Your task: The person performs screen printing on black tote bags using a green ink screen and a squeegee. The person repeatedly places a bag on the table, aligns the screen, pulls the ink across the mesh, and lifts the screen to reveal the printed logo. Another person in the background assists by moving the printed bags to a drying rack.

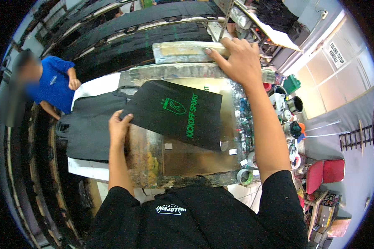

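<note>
A black fabric bag (174, 112) with a green emblem and green lettering lies slantwise over a paint-stained printing board (187, 164). At the bag's left edge, my left hand (119, 124) is closed with the fabric pinched between thumb and fingers. My right hand (239, 62) reaches to the board's far side, thumb on the near face and fingers over the top of a long pale paint-stained bar (180, 52). A second stained bar (174, 72), apparently part of a frame, runs just nearer to me. Left of my left hand, plain black bags (91, 124) are piled on white sheets.
Paint pots and containers (295, 106) crowd the right side, with a green-rimmed cup (244, 177) at the near right corner. A person in a blue shirt (56, 79) is at the left. Long racks with black bags (153, 37) stretch behind. A red chair (324, 174) stands at right.
</note>
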Tool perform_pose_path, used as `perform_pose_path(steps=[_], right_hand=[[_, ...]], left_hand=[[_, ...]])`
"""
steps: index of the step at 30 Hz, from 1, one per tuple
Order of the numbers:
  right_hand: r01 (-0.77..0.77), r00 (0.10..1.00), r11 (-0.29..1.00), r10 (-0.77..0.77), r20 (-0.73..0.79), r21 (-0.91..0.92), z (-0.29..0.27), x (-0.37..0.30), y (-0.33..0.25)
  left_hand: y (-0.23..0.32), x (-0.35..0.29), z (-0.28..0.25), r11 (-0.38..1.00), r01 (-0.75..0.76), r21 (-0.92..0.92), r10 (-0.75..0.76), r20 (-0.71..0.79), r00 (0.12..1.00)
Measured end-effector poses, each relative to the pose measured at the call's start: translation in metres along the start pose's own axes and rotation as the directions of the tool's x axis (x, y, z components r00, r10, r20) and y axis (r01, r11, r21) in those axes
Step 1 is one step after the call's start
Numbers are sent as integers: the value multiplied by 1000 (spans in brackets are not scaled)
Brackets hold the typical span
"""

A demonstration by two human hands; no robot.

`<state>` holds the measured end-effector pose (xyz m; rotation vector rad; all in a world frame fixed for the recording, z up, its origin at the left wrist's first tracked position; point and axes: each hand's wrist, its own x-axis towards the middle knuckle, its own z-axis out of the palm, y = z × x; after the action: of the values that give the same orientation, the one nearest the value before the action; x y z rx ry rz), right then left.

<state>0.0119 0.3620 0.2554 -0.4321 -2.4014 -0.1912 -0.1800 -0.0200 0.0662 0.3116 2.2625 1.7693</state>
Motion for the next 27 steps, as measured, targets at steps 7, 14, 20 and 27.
perform_pose_path(steps=[7,14,20,27], right_hand=[[3,1000,1000,-3,23,8,-6,-14,-16],[-41,998,999,40,55,9,-10,-19,-22],[-30,996,1000,29,89,7,17,-12,-3],[-73,981,967,25,192,244,65,10,48]], left_hand=[[-25,17,-216,990,139,-11,-138,-217,966],[-54,26,-263,794,-50,606,503,-607,616],[150,-122,-19,375,-909,181,748,520,412],[323,-188,100,-159,-964,-214,648,714,-266]])
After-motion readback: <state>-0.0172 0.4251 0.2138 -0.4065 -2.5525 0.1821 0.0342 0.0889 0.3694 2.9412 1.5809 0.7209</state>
